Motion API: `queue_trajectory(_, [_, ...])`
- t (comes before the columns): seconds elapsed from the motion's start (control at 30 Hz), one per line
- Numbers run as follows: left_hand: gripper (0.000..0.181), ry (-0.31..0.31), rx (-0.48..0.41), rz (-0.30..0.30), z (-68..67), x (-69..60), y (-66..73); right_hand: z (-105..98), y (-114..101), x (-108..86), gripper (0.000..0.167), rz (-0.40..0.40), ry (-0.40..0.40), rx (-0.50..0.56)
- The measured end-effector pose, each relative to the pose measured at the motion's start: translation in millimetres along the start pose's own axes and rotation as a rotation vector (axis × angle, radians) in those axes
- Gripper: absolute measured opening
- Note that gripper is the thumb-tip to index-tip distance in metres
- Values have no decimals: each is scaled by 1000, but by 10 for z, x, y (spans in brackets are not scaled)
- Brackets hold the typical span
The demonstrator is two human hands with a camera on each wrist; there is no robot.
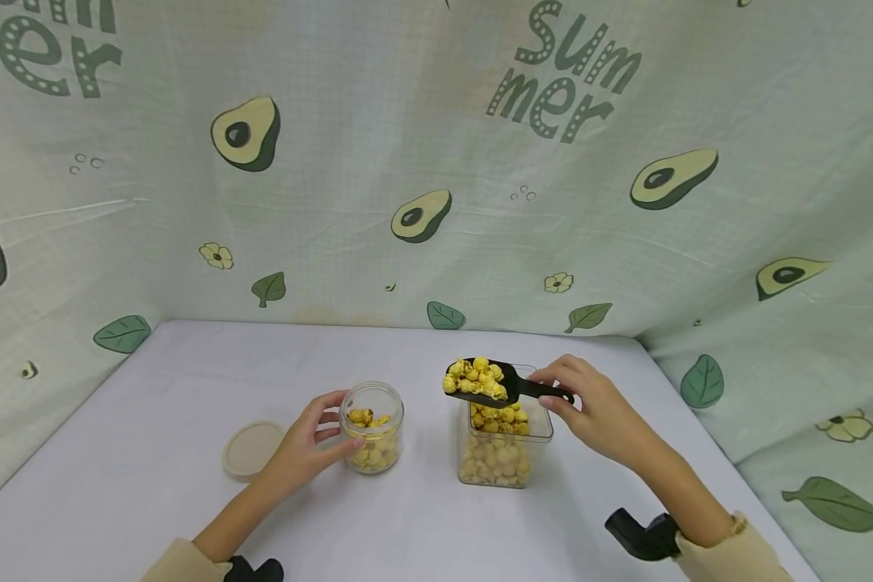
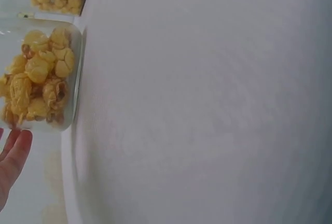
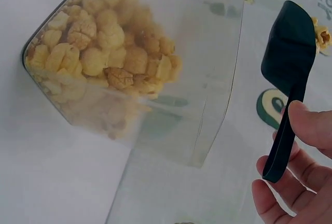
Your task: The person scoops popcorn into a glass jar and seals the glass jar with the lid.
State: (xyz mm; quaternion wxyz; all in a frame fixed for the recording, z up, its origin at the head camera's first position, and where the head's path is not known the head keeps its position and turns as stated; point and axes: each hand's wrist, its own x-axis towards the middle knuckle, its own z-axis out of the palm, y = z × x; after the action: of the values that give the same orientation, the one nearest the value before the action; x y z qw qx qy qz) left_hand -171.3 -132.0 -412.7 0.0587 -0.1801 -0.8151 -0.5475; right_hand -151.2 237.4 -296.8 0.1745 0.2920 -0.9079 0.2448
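My right hand (image 1: 596,412) pinches the handle of a black scoop (image 1: 534,389) heaped with yellow popcorn (image 1: 474,377). That scoop is held above a clear square container (image 1: 541,428), which is partly filled with popcorn; in the right wrist view the thumb presses on the scoop's handle (image 3: 280,151). To the left stands a round glass jar (image 1: 375,396) with no lid on, popcorn in its lower part. My left hand (image 1: 313,444) holds the jar from its left side, thumb at the front. Only some fingertips (image 2: 18,151) show beside the jar in the left wrist view.
A round beige lid (image 1: 250,450) lies on the white table (image 1: 407,533), left of the jar and partly behind my left forearm. Behind the table hangs a pale cloth (image 1: 349,267) printed with avocados and leaves.
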Motion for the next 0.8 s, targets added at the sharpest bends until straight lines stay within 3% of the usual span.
queue_trajectory(0.8, [66, -3, 9, -45, 8, -3, 9, 249, -149, 292, 24, -12, -98, -3])
